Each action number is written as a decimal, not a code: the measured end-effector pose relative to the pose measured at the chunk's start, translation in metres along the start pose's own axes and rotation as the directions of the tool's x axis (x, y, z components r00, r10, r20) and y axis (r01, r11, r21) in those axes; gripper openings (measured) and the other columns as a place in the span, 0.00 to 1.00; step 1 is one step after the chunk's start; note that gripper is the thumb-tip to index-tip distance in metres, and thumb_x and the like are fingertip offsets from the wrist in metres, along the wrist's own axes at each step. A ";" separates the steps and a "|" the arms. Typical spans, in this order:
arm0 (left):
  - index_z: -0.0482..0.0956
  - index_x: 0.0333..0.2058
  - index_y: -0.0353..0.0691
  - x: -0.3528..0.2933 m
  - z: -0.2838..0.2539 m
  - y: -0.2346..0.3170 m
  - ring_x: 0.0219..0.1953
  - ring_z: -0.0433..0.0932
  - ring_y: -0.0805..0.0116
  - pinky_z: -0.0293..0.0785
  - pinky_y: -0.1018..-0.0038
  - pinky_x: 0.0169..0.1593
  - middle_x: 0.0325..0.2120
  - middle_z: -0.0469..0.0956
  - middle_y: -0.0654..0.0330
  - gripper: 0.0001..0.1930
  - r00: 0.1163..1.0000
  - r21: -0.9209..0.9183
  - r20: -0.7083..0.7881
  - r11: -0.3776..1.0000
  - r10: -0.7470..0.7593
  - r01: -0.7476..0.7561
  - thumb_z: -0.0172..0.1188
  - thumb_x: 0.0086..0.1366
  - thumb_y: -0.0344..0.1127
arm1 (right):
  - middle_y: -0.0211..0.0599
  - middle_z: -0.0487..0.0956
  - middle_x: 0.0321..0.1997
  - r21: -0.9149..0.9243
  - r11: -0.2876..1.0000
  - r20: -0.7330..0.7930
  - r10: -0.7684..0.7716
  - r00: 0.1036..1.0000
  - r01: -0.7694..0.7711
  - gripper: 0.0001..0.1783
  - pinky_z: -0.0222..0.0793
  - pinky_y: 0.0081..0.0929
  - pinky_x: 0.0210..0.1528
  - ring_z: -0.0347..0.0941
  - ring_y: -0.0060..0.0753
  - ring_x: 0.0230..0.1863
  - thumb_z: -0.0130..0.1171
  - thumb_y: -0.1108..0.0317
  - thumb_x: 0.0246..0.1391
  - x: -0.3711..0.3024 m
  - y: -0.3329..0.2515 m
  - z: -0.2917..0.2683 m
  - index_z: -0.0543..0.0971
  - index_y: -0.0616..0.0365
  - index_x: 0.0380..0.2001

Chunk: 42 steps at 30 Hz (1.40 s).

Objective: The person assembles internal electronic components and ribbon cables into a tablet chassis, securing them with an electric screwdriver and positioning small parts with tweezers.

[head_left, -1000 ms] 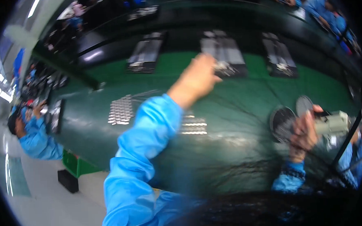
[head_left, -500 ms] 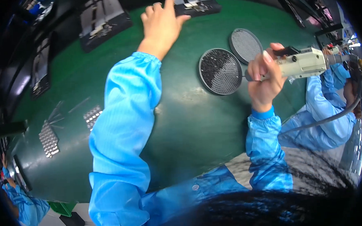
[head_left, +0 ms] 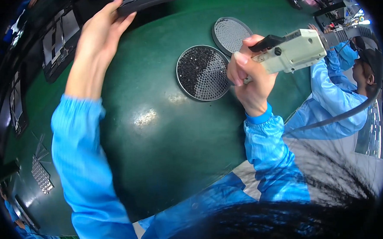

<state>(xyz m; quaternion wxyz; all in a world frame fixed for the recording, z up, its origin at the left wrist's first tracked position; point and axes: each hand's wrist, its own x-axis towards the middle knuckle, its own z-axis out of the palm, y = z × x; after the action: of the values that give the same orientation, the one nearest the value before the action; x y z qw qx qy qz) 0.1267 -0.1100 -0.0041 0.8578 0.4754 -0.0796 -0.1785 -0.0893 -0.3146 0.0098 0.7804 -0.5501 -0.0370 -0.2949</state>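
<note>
My left hand [head_left: 102, 35] grips the left end of a flat black device housing [head_left: 159, 1] at the far edge of the table, thumb along its near side. Its upper part runs out of the picture. In my right hand [head_left: 252, 75] is a pale, corded electric screwdriver [head_left: 292, 51], my fingers wrapped round its front end with the tip hidden behind them. Just left of that hand lies a round dish [head_left: 217, 81] with a perforated grid, its left half covered with small black screws. A second round dish [head_left: 232, 33], light grey and perforated, adjoins it on the far side.
More black housings [head_left: 59, 42] line the table's far left. A sheet of small metallic pieces [head_left: 41, 175] lies at the left beside thin clear strips. To the right sits a co-worker in blue sleeves [head_left: 338, 112]; the screwdriver's grey cable [head_left: 330, 121] curves past there.
My left hand has gone from resting beside a housing to holding it, and the housing appears raised at its near side. My view has shifted right; the right hand still holds the screwdriver.
</note>
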 end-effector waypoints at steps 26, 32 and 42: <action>0.54 0.67 0.22 -0.310 -0.030 0.003 0.53 0.74 0.71 0.67 0.79 0.56 0.55 0.75 0.51 0.33 0.927 0.293 -0.277 0.896 -0.254 0.333 0.58 0.69 0.27 | 0.31 0.69 0.19 -0.196 0.979 0.047 0.067 0.997 -0.056 0.17 0.53 0.21 0.13 0.58 0.19 0.12 0.59 0.80 0.52 0.005 0.013 -0.005 0.71 0.67 0.45; 0.55 0.66 0.21 -0.291 -0.019 0.011 0.55 0.74 0.65 0.66 0.76 0.60 0.59 0.65 0.52 0.31 0.934 0.332 -0.213 0.878 -0.286 0.344 0.55 0.69 0.26 | 0.31 0.69 0.19 -0.247 0.967 0.019 0.070 0.997 -0.063 0.16 0.54 0.20 0.13 0.59 0.19 0.13 0.60 0.80 0.51 0.008 0.012 -0.006 0.71 0.67 0.45; 0.72 0.59 0.31 -0.270 -0.028 0.050 0.33 0.77 0.64 0.77 0.74 0.36 0.48 0.72 0.49 0.33 0.969 0.969 -0.048 0.222 -0.242 0.104 0.73 0.55 0.31 | 0.31 0.70 0.29 -0.257 0.966 0.047 0.033 0.998 -0.020 0.16 0.56 0.19 0.17 0.61 0.18 0.17 0.63 0.77 0.53 0.004 0.019 -0.019 0.73 0.60 0.45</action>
<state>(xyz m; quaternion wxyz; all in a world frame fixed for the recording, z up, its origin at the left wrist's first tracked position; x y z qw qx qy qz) -0.1029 0.0393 0.0319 0.3528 0.8959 -0.1671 -0.2119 -0.0815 -0.3284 -0.0124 0.7054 -0.6541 -0.0109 -0.2728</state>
